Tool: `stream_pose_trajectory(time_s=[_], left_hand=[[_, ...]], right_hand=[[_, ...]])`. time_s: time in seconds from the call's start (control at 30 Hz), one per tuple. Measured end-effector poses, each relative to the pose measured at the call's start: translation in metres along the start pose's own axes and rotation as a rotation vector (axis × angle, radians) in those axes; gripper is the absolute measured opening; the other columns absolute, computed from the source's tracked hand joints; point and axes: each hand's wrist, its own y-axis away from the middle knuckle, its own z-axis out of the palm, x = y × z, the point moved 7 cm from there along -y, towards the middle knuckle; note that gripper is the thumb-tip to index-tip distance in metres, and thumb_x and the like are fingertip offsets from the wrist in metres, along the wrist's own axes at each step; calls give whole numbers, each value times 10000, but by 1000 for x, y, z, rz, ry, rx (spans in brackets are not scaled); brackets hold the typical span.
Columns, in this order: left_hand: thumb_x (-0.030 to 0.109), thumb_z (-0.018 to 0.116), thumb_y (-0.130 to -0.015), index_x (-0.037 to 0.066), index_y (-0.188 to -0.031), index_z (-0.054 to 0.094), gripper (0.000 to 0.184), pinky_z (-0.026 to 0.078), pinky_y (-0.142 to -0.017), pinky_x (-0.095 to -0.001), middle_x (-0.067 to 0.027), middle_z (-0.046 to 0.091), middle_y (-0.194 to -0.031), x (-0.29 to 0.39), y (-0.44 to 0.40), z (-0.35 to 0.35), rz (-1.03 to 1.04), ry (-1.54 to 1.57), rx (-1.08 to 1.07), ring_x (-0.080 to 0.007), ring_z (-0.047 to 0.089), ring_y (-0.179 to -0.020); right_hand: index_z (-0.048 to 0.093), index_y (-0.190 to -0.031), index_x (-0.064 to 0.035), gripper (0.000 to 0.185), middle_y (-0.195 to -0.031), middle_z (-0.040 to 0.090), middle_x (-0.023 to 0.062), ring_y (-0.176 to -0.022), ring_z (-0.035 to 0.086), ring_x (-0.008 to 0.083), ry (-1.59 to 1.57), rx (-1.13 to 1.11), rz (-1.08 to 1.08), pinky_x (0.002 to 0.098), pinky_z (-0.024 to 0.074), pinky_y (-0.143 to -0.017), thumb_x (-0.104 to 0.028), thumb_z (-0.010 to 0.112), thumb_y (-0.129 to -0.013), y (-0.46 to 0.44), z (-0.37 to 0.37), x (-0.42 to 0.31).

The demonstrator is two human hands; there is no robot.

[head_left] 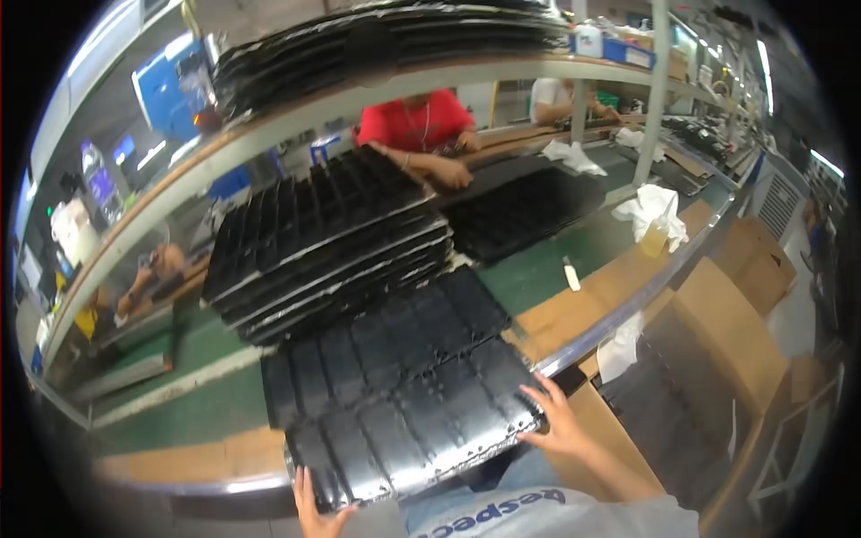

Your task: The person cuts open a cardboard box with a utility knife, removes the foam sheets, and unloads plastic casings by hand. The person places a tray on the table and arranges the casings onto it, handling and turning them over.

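Observation:
A glossy black ribbed plastic tray lies at the near edge of the bench, tilted in view and reaching over the edge toward my body. My left hand grips its near left corner, with the fingers along the side and the thumb at the front edge. At the right end, my right hand holds the tray by its short edge, fingers above and thumb below. Another black ribbed tray lies flat just behind, partly covered by the held one. Beyond it rises a stack of similar black trays.
A person in a red top works across the bench beside a dark tray. A small white bottle and crumpled white cloth are on the right. An open cardboard box stands at my right. A loaded shelf spans overhead.

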Motion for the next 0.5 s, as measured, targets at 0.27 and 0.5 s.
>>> stream_pose_trajectory(time_s=[0.27, 0.5], left_hand=[[292, 415, -910, -18, -1238, 429, 452, 331, -970, -350, -163, 465, -1247, -65, 15, -12, -440, 291, 480, -254, 454, -1136], [322, 347, -935, -69, -1194, 456, 481, 350, -956, -346, -166, 495, -1208, -57, 7, 1, -639, 439, 605, -250, 486, -1097]], right_hand=[[361, -1286, -59, 626, -1298, 348, 190, -1222, 331, 324, -355, 186, 97, 392, 285, -995, -290, 624, -768, 6, -7, 31], [337, -1284, 12, 505, -1230, 446, 152, -1177, 395, 245, -852, 441, 234, 350, 330, -957, -259, 479, -883, 15, 4, 52]])
